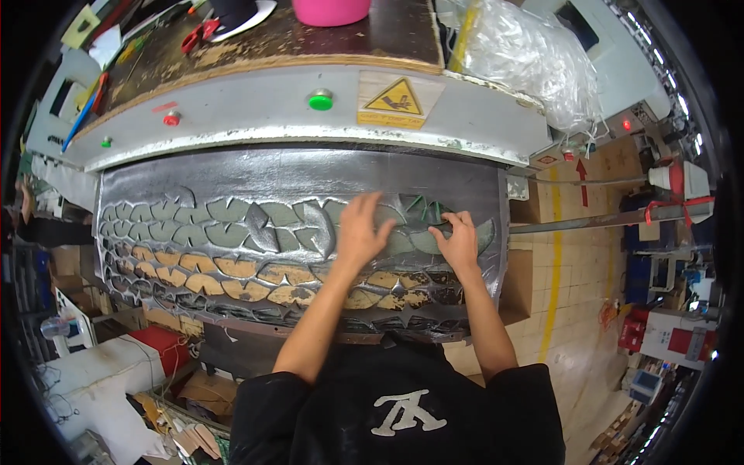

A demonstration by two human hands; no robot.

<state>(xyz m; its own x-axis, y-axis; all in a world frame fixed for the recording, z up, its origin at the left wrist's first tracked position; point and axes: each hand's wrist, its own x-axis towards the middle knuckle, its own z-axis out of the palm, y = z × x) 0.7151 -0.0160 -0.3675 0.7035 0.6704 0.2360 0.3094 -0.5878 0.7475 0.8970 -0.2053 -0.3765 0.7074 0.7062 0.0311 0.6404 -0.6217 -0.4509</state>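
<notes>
The green cutter (422, 208) lies toward the worktop's (256, 170) far right corner. The right hand (462, 249) is narrow, fingertips at its right end; whether they pinch it, I cannot tell. The left hand (360, 239), blurred, is loosely spread nearby. Best set the cutter flat, fingers clear of its underside.

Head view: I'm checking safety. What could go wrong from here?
The left hand and right hand are near the beam with its warning sign; either might be pinched if it moves. The green frame by the right hand could shift if nudged.
</notes>
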